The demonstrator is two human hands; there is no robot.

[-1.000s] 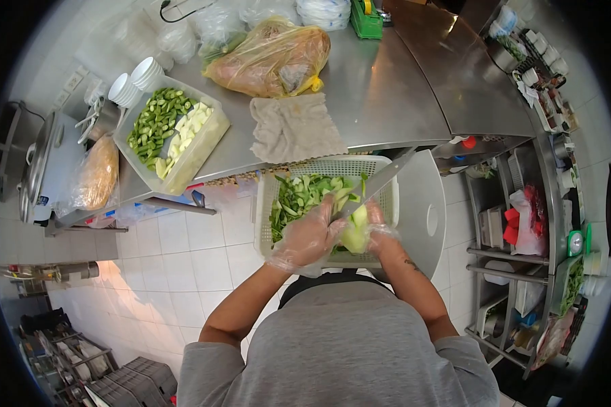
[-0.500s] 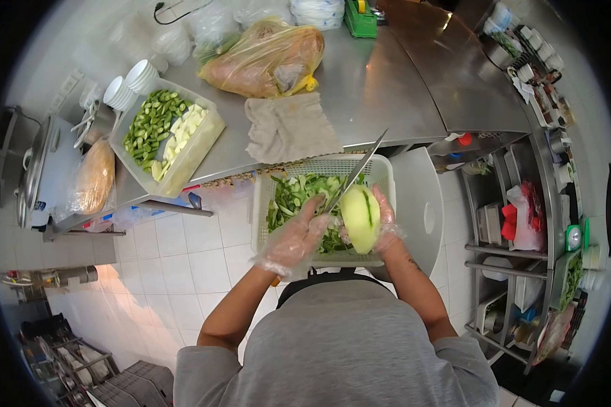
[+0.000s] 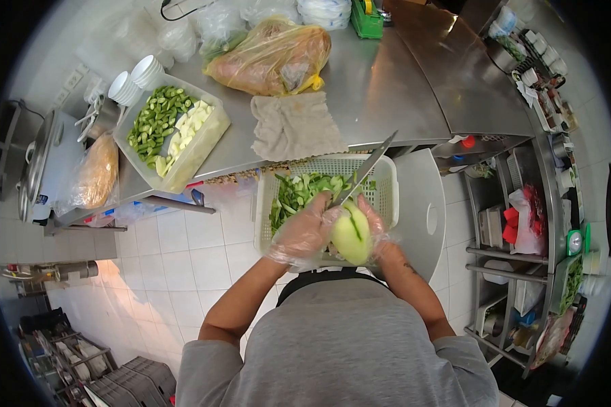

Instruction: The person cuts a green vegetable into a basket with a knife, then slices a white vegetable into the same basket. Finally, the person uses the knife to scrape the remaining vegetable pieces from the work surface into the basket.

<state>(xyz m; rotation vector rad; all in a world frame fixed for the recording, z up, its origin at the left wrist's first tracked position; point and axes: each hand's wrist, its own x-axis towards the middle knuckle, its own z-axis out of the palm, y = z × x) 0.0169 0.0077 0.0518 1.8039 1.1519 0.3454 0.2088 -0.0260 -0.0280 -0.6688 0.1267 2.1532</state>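
My left hand, in a clear plastic glove, is closed round the handle of a long kitchen knife. Its blade slants up and to the right over the basket. A large, oval, peeled pale-green fruit with a dark green strip down it rests in my right hand, also gloved, which grips its right side. The knife's lower end overlaps the fruit's top. Beneath both hands stands a white perforated basket with a heap of green peelings inside.
On the steel counter sit a plastic tub of cut green and pale pieces, a grey cloth and a yellow bag. A grey round stool or chair is under the basket. Steel shelves stand at right.
The fruit has come closer to my body and tipped, its top turning left. My left hand has moved right with the knife, up against the fruit's upper end.
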